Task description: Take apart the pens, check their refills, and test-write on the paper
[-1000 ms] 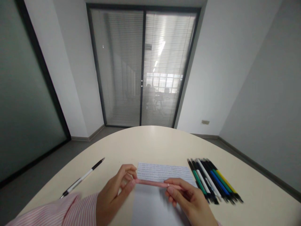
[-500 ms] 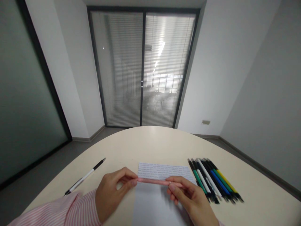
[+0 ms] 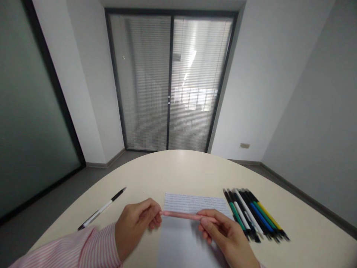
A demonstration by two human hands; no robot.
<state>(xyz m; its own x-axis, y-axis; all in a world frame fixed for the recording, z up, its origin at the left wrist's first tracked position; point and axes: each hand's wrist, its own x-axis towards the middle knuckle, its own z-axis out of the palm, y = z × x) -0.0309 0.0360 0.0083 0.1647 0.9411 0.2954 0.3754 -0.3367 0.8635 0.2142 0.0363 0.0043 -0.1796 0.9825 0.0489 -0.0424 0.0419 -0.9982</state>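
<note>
A slim pink pen is held level above a sheet of paper. My left hand, closed, pinches the pen's left end between thumb and curled fingers. At the pen's right part, my right hand is closed round it with thumb and forefinger, hiding that end. Lines of small writing run across the top of the paper, and its lower part is blank. A striped pink sleeve covers my left wrist.
A black and white pen lies slantwise at the left of the table. Several pens with green, white, blue and yellow barrels lie side by side at the right. Beyond the table's curved edge stands a glass door with blinds.
The fingers of my left hand have curled in and shifted slightly left at the pen's end. My right hand and the pink pen are almost unmoved.
</note>
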